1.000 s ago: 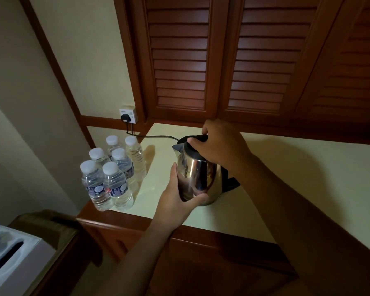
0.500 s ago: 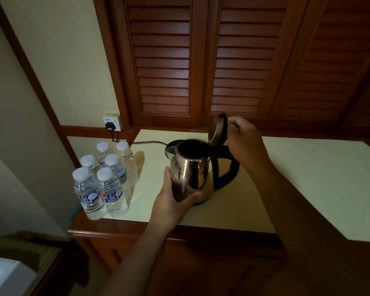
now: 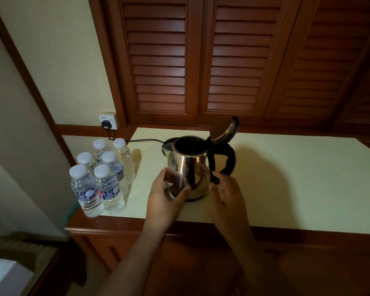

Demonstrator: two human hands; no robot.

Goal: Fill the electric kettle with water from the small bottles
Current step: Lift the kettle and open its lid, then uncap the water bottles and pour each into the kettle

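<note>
A steel electric kettle (image 3: 188, 167) with a black handle stands on the cream counter top (image 3: 297, 178), its lid (image 3: 223, 130) tipped up and open. My left hand (image 3: 165, 197) grips the lower left of the kettle body, thumb across the front. My right hand (image 3: 226, 197) is at the kettle's lower right by the foot of the handle, fingers relaxed; I cannot tell whether it touches. Several small capped water bottles (image 3: 100, 180) stand together at the counter's left end, apart from both hands.
The kettle's black cord (image 3: 145, 140) runs back left to a wall socket (image 3: 108, 121). Brown louvred doors (image 3: 233, 60) rise behind the counter. A white box (image 3: 4, 276) sits low at the left on a darker surface.
My right hand lifted the lid open, let go of it and came down to the kettle's lower right side. The left hand kept its hold on the body.
</note>
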